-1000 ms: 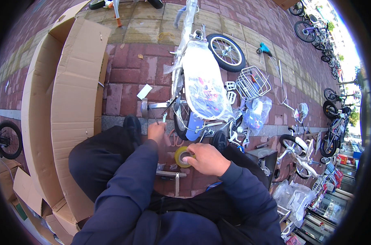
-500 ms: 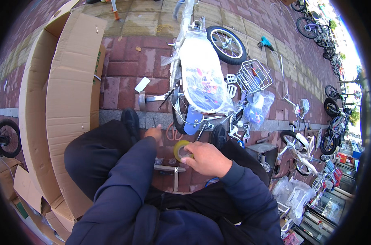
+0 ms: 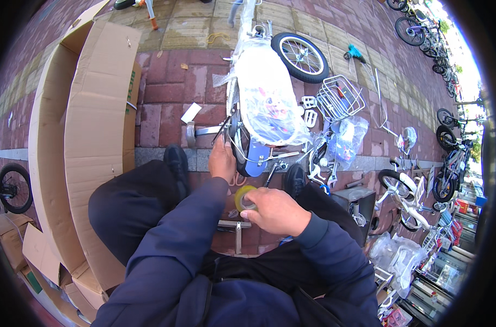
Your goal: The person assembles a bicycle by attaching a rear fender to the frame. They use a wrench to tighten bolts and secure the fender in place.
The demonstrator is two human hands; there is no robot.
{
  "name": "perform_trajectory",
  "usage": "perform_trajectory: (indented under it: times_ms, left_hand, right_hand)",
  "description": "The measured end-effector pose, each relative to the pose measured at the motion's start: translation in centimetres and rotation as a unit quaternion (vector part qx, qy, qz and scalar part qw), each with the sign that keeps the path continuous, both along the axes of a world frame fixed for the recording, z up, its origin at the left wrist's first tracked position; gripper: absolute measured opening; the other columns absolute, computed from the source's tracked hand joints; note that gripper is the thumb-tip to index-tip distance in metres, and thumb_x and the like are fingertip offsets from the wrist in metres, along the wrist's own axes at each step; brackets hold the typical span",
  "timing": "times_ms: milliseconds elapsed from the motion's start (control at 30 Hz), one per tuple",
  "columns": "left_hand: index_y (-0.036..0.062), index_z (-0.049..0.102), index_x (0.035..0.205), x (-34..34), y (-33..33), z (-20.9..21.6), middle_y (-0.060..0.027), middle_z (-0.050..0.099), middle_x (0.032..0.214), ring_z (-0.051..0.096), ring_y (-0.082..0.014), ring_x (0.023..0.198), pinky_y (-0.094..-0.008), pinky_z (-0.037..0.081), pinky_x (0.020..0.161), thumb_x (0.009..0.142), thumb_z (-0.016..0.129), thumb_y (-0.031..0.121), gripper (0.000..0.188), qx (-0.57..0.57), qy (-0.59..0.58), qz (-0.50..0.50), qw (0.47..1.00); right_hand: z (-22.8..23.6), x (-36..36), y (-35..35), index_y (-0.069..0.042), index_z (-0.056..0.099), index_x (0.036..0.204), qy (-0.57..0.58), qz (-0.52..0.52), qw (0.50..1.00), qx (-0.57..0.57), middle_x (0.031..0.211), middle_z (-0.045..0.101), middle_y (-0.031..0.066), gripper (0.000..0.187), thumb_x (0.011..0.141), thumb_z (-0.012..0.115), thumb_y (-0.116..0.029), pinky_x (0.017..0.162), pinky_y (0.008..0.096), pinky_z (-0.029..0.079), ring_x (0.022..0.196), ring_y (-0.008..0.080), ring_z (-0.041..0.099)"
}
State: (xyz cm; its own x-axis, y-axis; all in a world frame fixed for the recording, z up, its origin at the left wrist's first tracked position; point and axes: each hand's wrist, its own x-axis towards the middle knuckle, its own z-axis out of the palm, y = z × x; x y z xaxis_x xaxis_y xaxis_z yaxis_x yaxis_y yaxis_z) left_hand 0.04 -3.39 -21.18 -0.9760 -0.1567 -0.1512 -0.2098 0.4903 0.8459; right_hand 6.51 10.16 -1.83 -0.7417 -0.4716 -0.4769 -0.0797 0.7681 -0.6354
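tape roll (image 3: 243, 197): lower half covered by the right fingers (image 3: 259, 203)
left fingertips: hidden behind the wrapped bicycle frame (image 3: 267, 103)
small bicycle (image 3: 8, 188): cut off at the left edge

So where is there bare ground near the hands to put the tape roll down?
Bare brick paving lies between the cardboard box and the wrapped bike frame. Right of the frame it is crowded: wire basket, pedals, bagged parts.

Yellow tape roll (image 3: 243, 197), brown cardboard box (image 3: 98, 117), navy sleeves (image 3: 188, 240)
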Motion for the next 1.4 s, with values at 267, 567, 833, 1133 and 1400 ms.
perform_trajectory:
  times_ms: [267,567,833,1133,1400]
  left_hand:
    - [0.0069,0.052,0.136,-0.8,-0.1,-2.2,-0.0253,0.065,0.11,0.061,-0.0456,0.1,-0.0507,0.047,0.085,0.096,0.051,0.01,0.04,-0.023,0.032,-0.021,0.999]
    - [0.0045,0.034,0.15,-1.0,-1.2,-4.9,-0.0183,0.063,0.12,0.058,-0.0401,0.103,-0.0461,0.048,0.087,0.089,0.056,0.002,0.066,-0.143,0.114,-0.097,0.978]
    - [0.0066,0.027,0.154,-1.3,-1.8,-6.2,-0.013,0.061,0.105,0.06,-0.0377,0.091,-0.0461,0.051,0.077,0.082,0.056,-0.002,0.078,-0.205,0.153,-0.113,0.96]
    - [0.006,0.026,0.154,-1.9,-2.2,-5.8,-0.014,0.06,0.104,0.062,-0.0384,0.089,-0.0479,0.051,0.073,0.083,0.055,-0.001,0.077,-0.221,0.164,-0.13,0.952]
    - [0.0054,0.043,0.142,-0.9,-1.1,-2.6,-0.0204,0.065,0.116,0.065,-0.0409,0.096,-0.0498,0.052,0.078,0.088,0.057,0.011,0.056,-0.144,0.067,-0.099,0.982]
  right_hand:
    - [0.6,0.2,0.6,0.0,0.061,0.107,-0.002,-0.01,1.0,-0.004,0.096,0.064,0.0231,0.038,0.089,0.067,-0.032,0.077,0.0487,0.051,0.088,0.0418,0.063]
    - [2.2,-2.3,3.3,0.001,0.065,0.099,0.045,-0.153,0.984,0.078,0.09,0.067,0.0225,0.037,0.088,0.067,-0.034,0.073,0.0487,0.051,0.084,0.0413,0.065]
    - [2.8,-4.9,4.3,0.008,0.051,0.123,0.184,-0.396,0.898,-0.047,0.1,0.067,0.0238,0.058,0.091,0.069,-0.036,0.076,0.0396,0.052,0.088,0.0336,0.069]
    - [1.0,-6.7,3.1,0.007,0.028,0.146,0.183,-0.275,0.941,-0.073,0.132,0.05,0.034,0.079,0.09,0.069,-0.032,0.102,0.0459,0.043,0.122,0.0463,0.053]
    - [1.1,-6.5,2.9,0.007,0.021,0.149,0.181,-0.252,0.95,-0.024,0.128,0.052,0.0353,0.087,0.086,0.071,-0.028,0.099,0.0466,0.044,0.117,0.0478,0.054]
